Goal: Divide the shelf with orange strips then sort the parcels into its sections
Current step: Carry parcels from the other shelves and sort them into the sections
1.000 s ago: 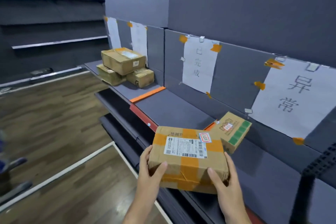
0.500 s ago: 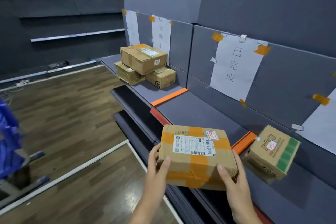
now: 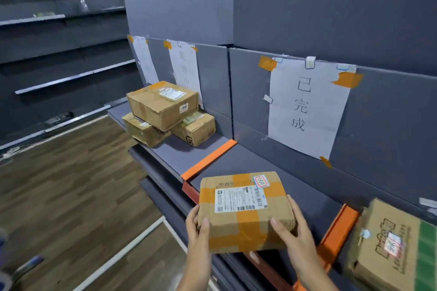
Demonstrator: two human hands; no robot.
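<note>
While both hands grip it from opposite ends, the orange-taped parcel (image 3: 243, 211) sits at the front edge of the grey shelf (image 3: 279, 172), in the section between the two orange strips. The left hand (image 3: 197, 231) holds the parcel's left end, thumb on the near face and fingers curled behind. The right hand (image 3: 292, 234) holds the right end, thumb across the near face and fingers wrapped round the far corner. Whether the parcel's underside rests on the shelf or is held just above it cannot be told. The left orange strip (image 3: 209, 159) and the right orange strip (image 3: 338, 231) run front to back across the shelf. A paper sign (image 3: 307, 106) is taped to the back panel above this section. Three stacked parcels (image 3: 165, 113) occupy the section beyond the left strip. A green-banded parcel (image 3: 392, 248) lies just right of the right strip.
</note>
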